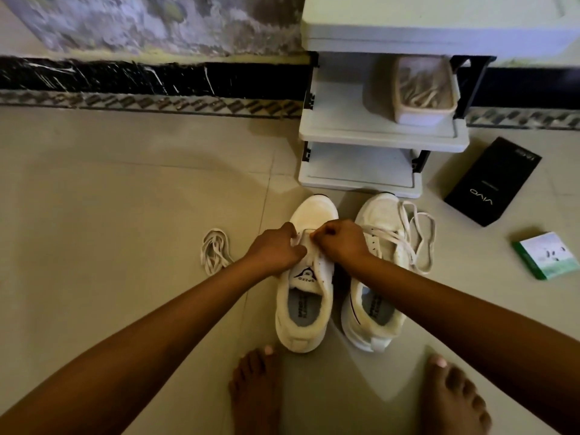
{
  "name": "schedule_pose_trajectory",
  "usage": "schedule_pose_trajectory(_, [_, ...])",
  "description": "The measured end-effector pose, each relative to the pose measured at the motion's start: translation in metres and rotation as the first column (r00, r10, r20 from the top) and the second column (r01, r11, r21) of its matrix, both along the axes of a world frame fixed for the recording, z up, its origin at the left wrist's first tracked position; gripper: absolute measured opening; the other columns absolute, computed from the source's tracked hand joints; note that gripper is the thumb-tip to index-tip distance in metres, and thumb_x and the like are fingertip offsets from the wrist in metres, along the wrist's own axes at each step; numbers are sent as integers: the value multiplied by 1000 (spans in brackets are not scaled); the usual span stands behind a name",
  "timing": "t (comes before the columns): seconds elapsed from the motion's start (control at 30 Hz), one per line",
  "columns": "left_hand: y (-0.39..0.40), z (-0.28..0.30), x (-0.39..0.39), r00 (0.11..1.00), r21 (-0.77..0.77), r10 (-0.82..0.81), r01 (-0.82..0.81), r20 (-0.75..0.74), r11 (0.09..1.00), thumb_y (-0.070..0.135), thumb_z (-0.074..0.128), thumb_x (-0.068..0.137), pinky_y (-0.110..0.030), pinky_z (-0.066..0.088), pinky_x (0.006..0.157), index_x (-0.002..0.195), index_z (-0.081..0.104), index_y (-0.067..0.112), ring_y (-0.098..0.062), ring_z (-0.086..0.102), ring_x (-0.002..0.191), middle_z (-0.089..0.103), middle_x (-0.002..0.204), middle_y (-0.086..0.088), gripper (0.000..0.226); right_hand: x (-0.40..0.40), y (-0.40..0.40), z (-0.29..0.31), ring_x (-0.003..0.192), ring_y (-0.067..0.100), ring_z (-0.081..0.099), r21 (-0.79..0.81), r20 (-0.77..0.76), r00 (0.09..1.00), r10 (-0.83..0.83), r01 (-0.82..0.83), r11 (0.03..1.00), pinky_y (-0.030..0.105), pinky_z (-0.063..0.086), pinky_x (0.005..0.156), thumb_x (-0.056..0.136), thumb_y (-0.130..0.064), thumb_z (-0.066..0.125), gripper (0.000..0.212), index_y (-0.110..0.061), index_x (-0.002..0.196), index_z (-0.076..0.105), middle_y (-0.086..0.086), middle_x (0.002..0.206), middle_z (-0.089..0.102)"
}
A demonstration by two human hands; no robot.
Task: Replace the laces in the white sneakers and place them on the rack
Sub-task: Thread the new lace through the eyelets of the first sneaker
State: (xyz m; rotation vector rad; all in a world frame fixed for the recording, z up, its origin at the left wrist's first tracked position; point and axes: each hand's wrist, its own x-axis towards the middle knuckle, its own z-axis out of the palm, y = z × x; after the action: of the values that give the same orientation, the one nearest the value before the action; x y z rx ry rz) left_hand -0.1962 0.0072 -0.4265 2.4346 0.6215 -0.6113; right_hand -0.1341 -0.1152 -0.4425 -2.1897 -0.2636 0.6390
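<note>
Two bare forearms, with no sleeves, watch or jewellery showing, end in a bare left hand [276,251] and a bare right hand [340,243]; below them, two bare feet [255,390] with pale, unpainted toenails, without socks or shoes.

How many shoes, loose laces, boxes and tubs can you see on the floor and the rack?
White sneakers: 2, left one and right one
Loose lace bundles on the floor: 1
Boxes on the floor: 2, black and green-and-white
Tubs on the rack: 1
Total: 6
</note>
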Motion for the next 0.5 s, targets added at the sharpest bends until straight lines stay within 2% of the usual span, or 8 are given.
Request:
schedule_pose_trajectory(0.07, [-5,-2,-1,996,-83,84,-82,21,993,30,55,89,-39,55,77,121,45,14,-32,64,91,62,107,-15,37,0,0,-2,87,25,64,-49,74,996,55,-52,997,29,49,77,89,-19,60,18,-7,93,74,11,93,71])
schedule_pose_trajectory(0.2, [-2,-9,6,972,4,133,-136,194,991,27,63,85,-30,47,80,109,61,12,-27,61,97,66,107,-10,28,-3,3,-3,88,23,63,-159,186,973,135,-106,982,25,43,69,91,-23,57,21,-12,97,73,8,96,70])
schedule_pose_trajectory(0.27, [0,-11,10,956,-17,149,-150,251,989,18,62,85,-29,46,83,104,69,9,-25,61,101,68,108,-10,22,-5,4,-3,88,23,63,-200,228,959,166,-121,972,26,43,68,91,-24,56,21,-13,98,72,8,95,70])
schedule_pose_trajectory(0.33, [1,-14,7,934,-157,247,-212,257,965,10,62,85,-29,48,85,101,72,7,-23,63,99,70,105,-10,20,-5,5,-5,88,24,62,-231,237,954,185,-129,964,25,41,66,90,-26,56,21,-14,98,72,8,94,69])
schedule_pose_trajectory(0.37, [2,-15,5,913,-245,326,-267,244,932,8,63,85,-27,48,80,101,72,6,-22,63,97,70,103,-10,19,-6,7,-6,88,24,62,-226,223,959,173,-122,966,25,40,66,90,-26,56,21,-14,98,72,7,93,69])
schedule_pose_trajectory(0.43, [4,-16,-1,852,-412,487,-380,192,828,5,64,84,-23,46,70,100,72,5,-21,62,91,69,100,-12,18,-8,12,-10,90,23,62,-179,173,979,112,-81,981,25,42,68,90,-24,56,20,-14,96,73,7,94,69])
schedule_pose_trajectory(0.5, [7,-17,-3,808,-492,569,-438,152,753,4,64,84,-21,46,66,100,71,3,-20,62,86,69,100,-15,17,-11,17,-13,92,23,62,-116,99,995,28,-16,993,25,44,71,89,-22,57,19,-13,94,73,7,96,69])
